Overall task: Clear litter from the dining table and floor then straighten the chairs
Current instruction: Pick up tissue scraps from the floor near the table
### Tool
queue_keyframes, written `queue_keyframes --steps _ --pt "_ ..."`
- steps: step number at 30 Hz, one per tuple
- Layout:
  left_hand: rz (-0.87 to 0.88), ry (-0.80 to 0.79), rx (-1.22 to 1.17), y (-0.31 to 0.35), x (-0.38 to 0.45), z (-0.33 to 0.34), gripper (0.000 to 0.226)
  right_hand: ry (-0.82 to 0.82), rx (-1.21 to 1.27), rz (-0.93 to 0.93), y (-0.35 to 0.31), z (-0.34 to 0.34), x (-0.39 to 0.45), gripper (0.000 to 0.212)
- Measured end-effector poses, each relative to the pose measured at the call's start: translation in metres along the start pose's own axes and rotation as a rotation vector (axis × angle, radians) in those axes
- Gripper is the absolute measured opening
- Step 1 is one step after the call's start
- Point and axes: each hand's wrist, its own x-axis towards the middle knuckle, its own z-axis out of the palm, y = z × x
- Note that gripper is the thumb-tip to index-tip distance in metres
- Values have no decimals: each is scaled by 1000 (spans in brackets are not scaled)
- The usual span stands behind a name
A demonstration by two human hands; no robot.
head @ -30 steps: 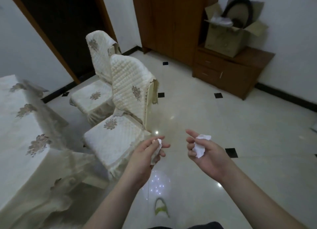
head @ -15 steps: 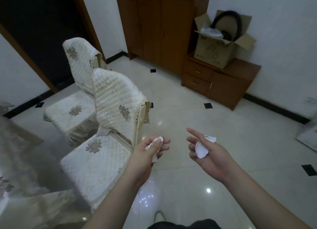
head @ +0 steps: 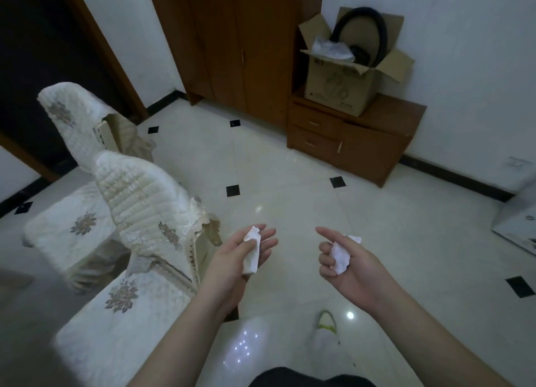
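My left hand [head: 232, 259] holds a crumpled white tissue [head: 251, 251] in front of me, palm up, fingers curled around it. My right hand [head: 351, 262] grips a second crumpled white tissue [head: 340, 254], forefinger sticking out. Both hands hover over the pale tiled floor [head: 290, 189]. To the left stand two chairs with quilted white covers: the near chair [head: 145, 221] right beside my left hand, the far chair [head: 75, 125] behind it. The dining table is out of view.
A brown wooden cabinet [head: 232, 44] and a low drawer unit [head: 348, 143] line the far wall, with an open cardboard box [head: 342, 90] on top. A white box [head: 519, 227] lies at the right edge. My shoe [head: 326, 324] shows below my hands.
The view has swung right and away from the table, which has left the frame. Both hands keep their tissues and stay in much the same pose.
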Motion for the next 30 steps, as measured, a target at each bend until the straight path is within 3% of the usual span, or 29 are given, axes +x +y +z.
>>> queue_keyframes --steps 13,18,23,30 --pt "9 193 -33 61 136 96 18 -80 -61 85 -157 0 143 47" --pt "26 298 -41 76 172 70 21 -134 -147 178 -162 31 200 42" --pt "35 357 -210 100 219 26 16 -166 -241 219 -158 85 270 26" --pt "24 393 -404 155 278 -19 14 -210 -285 281 -157 163 348 32"
